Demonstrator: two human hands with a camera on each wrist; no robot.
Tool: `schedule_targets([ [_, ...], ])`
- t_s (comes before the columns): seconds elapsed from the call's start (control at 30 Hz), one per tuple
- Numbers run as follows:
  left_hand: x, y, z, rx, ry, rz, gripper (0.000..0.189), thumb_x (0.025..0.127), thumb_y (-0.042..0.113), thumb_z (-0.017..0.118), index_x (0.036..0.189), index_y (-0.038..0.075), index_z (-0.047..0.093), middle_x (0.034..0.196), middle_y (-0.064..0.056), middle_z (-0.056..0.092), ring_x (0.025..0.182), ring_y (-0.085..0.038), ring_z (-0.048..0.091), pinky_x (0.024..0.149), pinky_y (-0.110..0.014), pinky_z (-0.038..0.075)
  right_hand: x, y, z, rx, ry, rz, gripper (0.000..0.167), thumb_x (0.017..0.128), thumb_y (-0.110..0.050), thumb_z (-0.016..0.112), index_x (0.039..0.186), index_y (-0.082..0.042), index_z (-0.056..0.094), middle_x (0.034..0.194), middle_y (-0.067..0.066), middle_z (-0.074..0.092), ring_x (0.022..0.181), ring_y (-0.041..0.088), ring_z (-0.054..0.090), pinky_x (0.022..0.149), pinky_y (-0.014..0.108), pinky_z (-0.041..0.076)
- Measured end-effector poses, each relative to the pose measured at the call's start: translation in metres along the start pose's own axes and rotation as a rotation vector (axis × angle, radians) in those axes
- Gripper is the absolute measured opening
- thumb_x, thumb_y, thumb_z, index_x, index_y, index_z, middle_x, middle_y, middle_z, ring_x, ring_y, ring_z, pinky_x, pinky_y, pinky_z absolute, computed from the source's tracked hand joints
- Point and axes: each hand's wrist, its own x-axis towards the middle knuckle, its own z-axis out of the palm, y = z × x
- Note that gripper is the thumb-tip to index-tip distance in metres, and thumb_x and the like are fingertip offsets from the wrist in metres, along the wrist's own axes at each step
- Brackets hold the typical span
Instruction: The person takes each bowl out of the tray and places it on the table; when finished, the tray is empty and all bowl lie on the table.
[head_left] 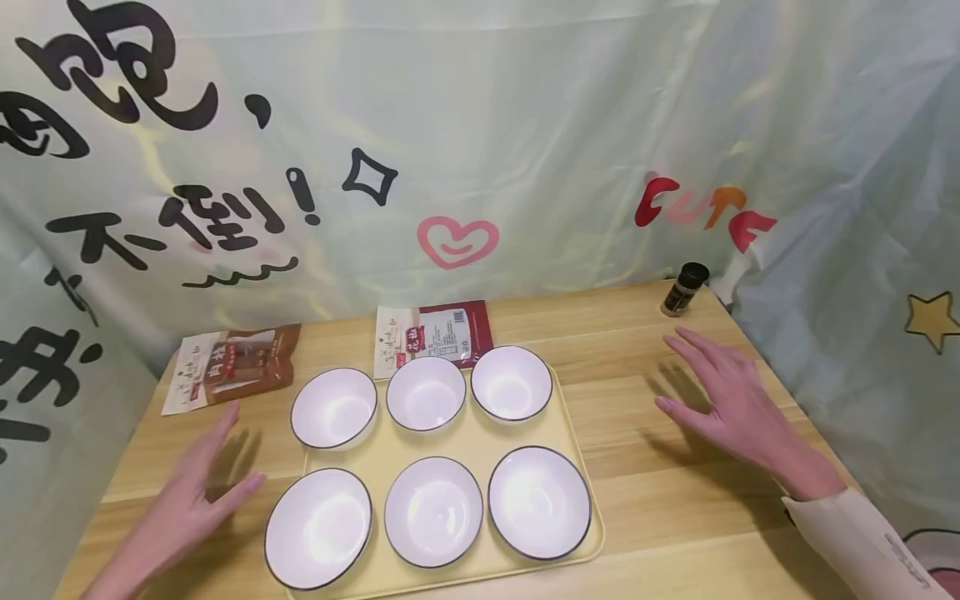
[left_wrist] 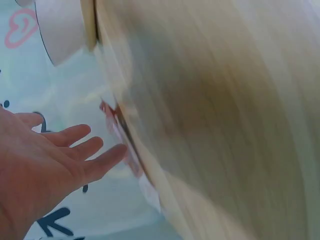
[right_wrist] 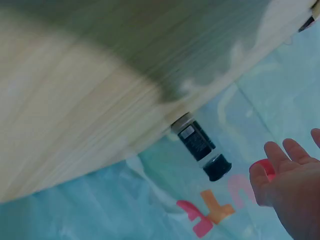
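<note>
My left hand (head_left: 183,504) hovers over the table left of the bowls, fingers extended, thumb apart and nothing in it. Past its fingertips a brown-and-white spice packet (head_left: 251,362) lies flat; the left wrist view catches that packet (left_wrist: 131,155) edge-on. Over the table's right side, my right hand (head_left: 731,408) is also spread and empty. Beyond it stands a small spice jar (head_left: 682,292) with a black lid, and the right wrist view shows the jar (right_wrist: 197,142) apart from the hand. Several white bowls with dark rims, one of them the front right bowl (head_left: 538,502), lie between the hands.
Two rows of bowls sit on a pale yellow tray (head_left: 588,467). Behind them lies a red-and-white spice packet (head_left: 442,329), partly hidden by bowls. A printed curtain (head_left: 540,150) borders the wooden table (head_left: 645,500) at the back and sides.
</note>
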Motion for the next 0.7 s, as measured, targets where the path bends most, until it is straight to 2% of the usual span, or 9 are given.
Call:
schedule_targets([
  [0.07, 0.003, 0.003, 0.004, -0.020, -0.012, 0.002, 0.106, 0.100, 0.021, 0.079, 0.177, 0.035, 0.007, 0.176, -0.026, 0.021, 0.155, -0.055, 0.024, 0.128, -0.038, 0.011, 0.002, -0.001, 0.002, 0.022, -0.013, 0.018, 0.092, 0.084, -0.033, 0.089, 0.163, -0.009, 0.049, 0.165, 0.022, 0.045, 0.143, 0.054, 0.044, 0.100, 0.083, 0.030],
  [0.17, 0.006, 0.008, 0.008, -0.027, -0.016, 0.005, 0.107, 0.100, 0.020, 0.080, 0.176, 0.038, 0.007, 0.175, -0.024, 0.028, 0.158, -0.028, 0.027, 0.110, -0.007, 0.014, 0.006, -0.002, 0.007, 0.054, -0.037, 0.040, 0.092, 0.085, -0.032, 0.090, 0.164, -0.009, 0.048, 0.166, 0.021, 0.045, 0.144, 0.053, 0.044, 0.102, 0.083, 0.029],
  [0.27, 0.007, 0.012, 0.010, -0.041, -0.009, 0.014, 0.108, 0.100, 0.018, 0.081, 0.176, 0.038, 0.008, 0.172, -0.025, 0.033, 0.153, -0.001, 0.026, 0.106, -0.004, 0.019, 0.011, -0.006, 0.011, 0.073, -0.056, 0.046, 0.091, 0.088, -0.030, 0.089, 0.165, -0.009, 0.046, 0.166, 0.020, 0.044, 0.146, 0.051, 0.044, 0.103, 0.083, 0.029],
  [0.3, 0.007, 0.013, 0.011, -0.048, -0.005, 0.021, 0.108, 0.099, 0.017, 0.081, 0.176, 0.037, 0.009, 0.171, -0.026, 0.035, 0.150, 0.005, 0.027, 0.105, -0.004, 0.020, 0.012, -0.008, 0.012, 0.079, -0.060, 0.049, 0.090, 0.088, -0.030, 0.088, 0.165, -0.009, 0.046, 0.166, 0.019, 0.044, 0.147, 0.050, 0.043, 0.104, 0.082, 0.029],
  [0.4, 0.007, 0.016, 0.014, -0.068, -0.008, 0.029, 0.107, 0.099, 0.015, 0.081, 0.177, 0.036, 0.010, 0.167, -0.027, 0.040, 0.146, 0.010, 0.030, 0.103, -0.005, 0.025, 0.018, -0.014, 0.015, 0.099, -0.073, 0.060, 0.088, 0.091, -0.029, 0.086, 0.166, -0.010, 0.045, 0.167, 0.018, 0.044, 0.150, 0.048, 0.040, 0.106, 0.081, 0.029],
  [0.5, 0.006, 0.017, 0.017, -0.071, -0.017, 0.025, 0.108, 0.099, 0.015, 0.082, 0.177, 0.036, 0.011, 0.165, -0.026, 0.044, 0.146, 0.005, 0.034, 0.102, -0.009, 0.032, 0.025, -0.020, 0.021, 0.127, -0.087, 0.064, 0.087, 0.093, -0.029, 0.085, 0.167, -0.011, 0.044, 0.167, 0.017, 0.044, 0.152, 0.046, 0.039, 0.109, 0.080, 0.029],
  [0.57, 0.005, 0.018, 0.019, -0.077, -0.025, 0.024, 0.111, 0.097, 0.015, 0.084, 0.177, 0.036, 0.011, 0.165, -0.024, 0.044, 0.147, 0.003, 0.035, 0.110, -0.027, 0.041, 0.031, -0.024, 0.026, 0.148, -0.097, 0.056, 0.086, 0.094, -0.029, 0.085, 0.167, -0.010, 0.044, 0.167, 0.018, 0.044, 0.151, 0.045, 0.040, 0.110, 0.079, 0.029],
  [0.6, 0.005, 0.018, 0.019, -0.085, -0.028, 0.026, 0.113, 0.095, 0.015, 0.086, 0.177, 0.036, 0.011, 0.166, -0.024, 0.044, 0.147, 0.003, 0.035, 0.113, -0.040, 0.044, 0.034, -0.026, 0.029, 0.160, -0.100, 0.050, 0.086, 0.094, -0.029, 0.085, 0.167, -0.010, 0.043, 0.167, 0.018, 0.045, 0.151, 0.044, 0.040, 0.110, 0.078, 0.030],
  [0.7, 0.003, 0.019, 0.021, -0.120, -0.039, 0.038, 0.116, 0.092, 0.013, 0.089, 0.177, 0.035, 0.013, 0.166, -0.025, 0.043, 0.146, 0.007, 0.034, 0.105, -0.077, 0.040, 0.041, -0.032, 0.036, 0.196, -0.114, 0.038, 0.085, 0.095, -0.029, 0.084, 0.167, -0.009, 0.043, 0.166, 0.019, 0.045, 0.150, 0.044, 0.042, 0.110, 0.078, 0.032],
])
